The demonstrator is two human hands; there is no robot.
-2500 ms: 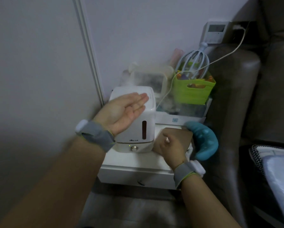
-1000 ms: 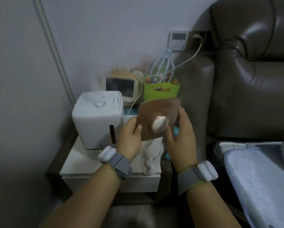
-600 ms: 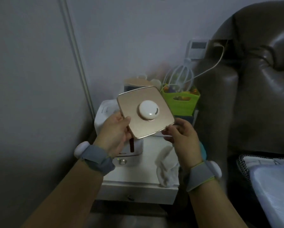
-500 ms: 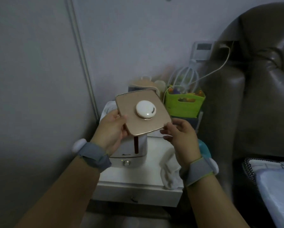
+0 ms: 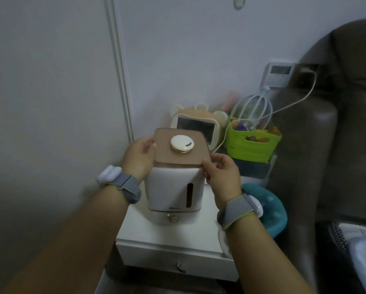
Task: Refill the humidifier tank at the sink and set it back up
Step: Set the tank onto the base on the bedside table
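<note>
Presently: Humidifier Lid Held at the Top of the Unit

Item one, the humidifier [image 5: 174, 189]: white body, upright on the white tabletop [image 5: 156, 234], green indicator lit above a front knob, dark vertical window on its right face. Item two, the lid [image 5: 181, 148]: tan square plate with a round white cap, sitting level on top of the humidifier. Left hand [image 5: 138, 158]: fingers curled at the lid's left edge, gripping it. Right hand [image 5: 221, 175]: fingers pinching the lid's near right corner. Both wrists carry grey bands. Behind the humidifier: a bear-eared screen device [image 5: 196, 124], then a green basket [image 5: 253, 145] with a white wire whisk-like tool and a white cable. Right of the tabletop: a teal object [image 5: 269, 206] and a brown leather armchair [image 5: 336, 134].
</note>
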